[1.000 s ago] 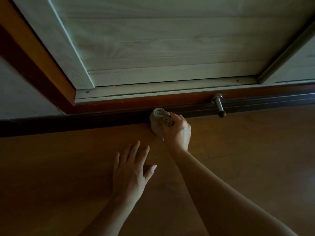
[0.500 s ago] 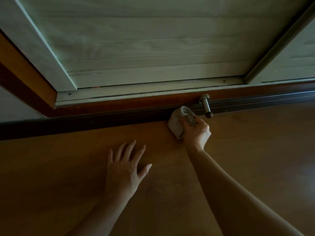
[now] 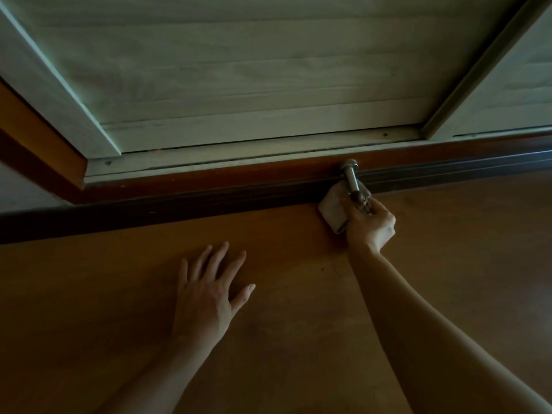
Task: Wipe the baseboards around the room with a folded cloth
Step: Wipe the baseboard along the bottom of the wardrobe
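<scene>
Wiping along the dark baseboard (image 3: 179, 209), the right grip (image 3: 370, 227) has its fingers curled round a folded cloth (image 3: 332, 209) and presses it against the strip where it meets the floor (image 3: 89, 324), right under a metal doorstop (image 3: 350, 180) that sticks out from the trim above. The cloth either touches the doorstop's tip or sits just behind it; I cannot tell which. The left grip (image 3: 209, 294) lies flat on the floor with fingers spread and holds nothing, apparently bracing the person's weight. As for progress, only this one run of baseboard shows, below a pale sliding panel (image 3: 239, 70). The light is dim and nothing on the wood marks which part is clean, so how much is done cannot be read. Judging by the task, the stretch to the right of the doorstop is probably left to do, along with the awkward bit behind the doorstop itself, and the rest of the room lies out of view.
</scene>
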`<state>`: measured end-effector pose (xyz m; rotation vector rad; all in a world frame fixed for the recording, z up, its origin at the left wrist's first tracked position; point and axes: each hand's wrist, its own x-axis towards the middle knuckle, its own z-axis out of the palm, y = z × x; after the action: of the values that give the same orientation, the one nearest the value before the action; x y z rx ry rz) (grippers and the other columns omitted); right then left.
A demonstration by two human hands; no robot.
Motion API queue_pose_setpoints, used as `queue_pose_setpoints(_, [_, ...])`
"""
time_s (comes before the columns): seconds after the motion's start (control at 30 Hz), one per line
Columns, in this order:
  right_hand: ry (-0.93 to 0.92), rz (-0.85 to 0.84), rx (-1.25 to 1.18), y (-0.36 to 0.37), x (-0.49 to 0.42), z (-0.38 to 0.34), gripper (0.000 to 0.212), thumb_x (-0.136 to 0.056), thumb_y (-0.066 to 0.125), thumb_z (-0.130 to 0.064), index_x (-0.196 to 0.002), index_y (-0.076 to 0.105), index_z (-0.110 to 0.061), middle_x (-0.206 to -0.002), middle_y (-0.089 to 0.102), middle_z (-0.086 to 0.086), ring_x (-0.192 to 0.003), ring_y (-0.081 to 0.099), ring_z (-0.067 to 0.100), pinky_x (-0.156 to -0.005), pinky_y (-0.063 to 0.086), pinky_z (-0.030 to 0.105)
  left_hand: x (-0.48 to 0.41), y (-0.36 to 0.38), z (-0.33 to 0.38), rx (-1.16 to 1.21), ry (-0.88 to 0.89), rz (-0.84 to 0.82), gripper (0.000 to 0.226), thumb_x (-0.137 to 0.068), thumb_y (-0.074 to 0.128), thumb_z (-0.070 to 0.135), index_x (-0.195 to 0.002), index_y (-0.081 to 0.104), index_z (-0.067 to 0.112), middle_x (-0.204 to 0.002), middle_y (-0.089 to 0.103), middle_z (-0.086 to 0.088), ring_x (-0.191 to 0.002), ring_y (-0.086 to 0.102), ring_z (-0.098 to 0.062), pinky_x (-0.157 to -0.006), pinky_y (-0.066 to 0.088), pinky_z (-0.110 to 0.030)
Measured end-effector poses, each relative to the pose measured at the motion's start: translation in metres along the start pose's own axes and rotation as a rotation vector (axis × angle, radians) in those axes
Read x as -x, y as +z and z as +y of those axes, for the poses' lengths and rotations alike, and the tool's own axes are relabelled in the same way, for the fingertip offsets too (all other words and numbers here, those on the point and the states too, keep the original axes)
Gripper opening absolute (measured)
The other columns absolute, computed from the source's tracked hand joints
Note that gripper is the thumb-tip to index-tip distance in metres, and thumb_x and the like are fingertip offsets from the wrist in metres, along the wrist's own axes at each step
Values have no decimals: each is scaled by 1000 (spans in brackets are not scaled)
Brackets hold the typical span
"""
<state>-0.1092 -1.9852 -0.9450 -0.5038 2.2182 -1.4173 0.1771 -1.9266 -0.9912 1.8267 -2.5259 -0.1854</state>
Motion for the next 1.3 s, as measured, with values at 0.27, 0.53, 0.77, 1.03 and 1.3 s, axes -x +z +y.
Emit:
queue_pose_setpoints(0.27, [21,-25,-18,6,9,-2,36,-78,80,-44,-108,76,-25,-91,71,-8,-92,67,12,-74,53,25,0,-2,1,7,-2,-21,70,-95,19,74,-148,46,37,-158,40,-2,-145,37,-31,-114,30,-63])
queue_pose_setpoints(0.53, [43,-41,9,21,26,0,40,-76,83,-44,-110,74,-25,-101,72,-3,-92,67,12,-81,60,36,0,-7,1,31,4,-35,70,-95,21,74,-148,46,36,-157,43,-3,-144,38,-31,-113,32,-63])
queue_pose_setpoints(0.77, [44,-28,-16,34,49,-4,49,-77,83,-41,-121,71,-24,-112,72,0,-99,65,12,-83,53,26,3,-6,-3,28,17,-66,70,-94,16,76,-153,34,44,-163,33,0,-149,30,-29,-117,26,-61])
queue_pose_setpoints(1.03, [-151,-237,94,74,101,-8,44,-81,80,-35,-122,70,-23,-111,71,-4,-98,64,9,-87,57,32,2,-10,-3,39,11,-86,69,-91,21,75,-150,41,43,-159,39,-3,-142,40,-31,-113,33,-62])
queue_pose_setpoints(1.3, [-129,-178,72,58,76,-2,44,-79,81,-41,-118,71,-23,-105,72,-3,-98,67,14,-85,58,37,1,-9,-3,27,16,-79,70,-92,21,75,-151,39,43,-160,38,-1,-144,38,-30,-114,32,-62])
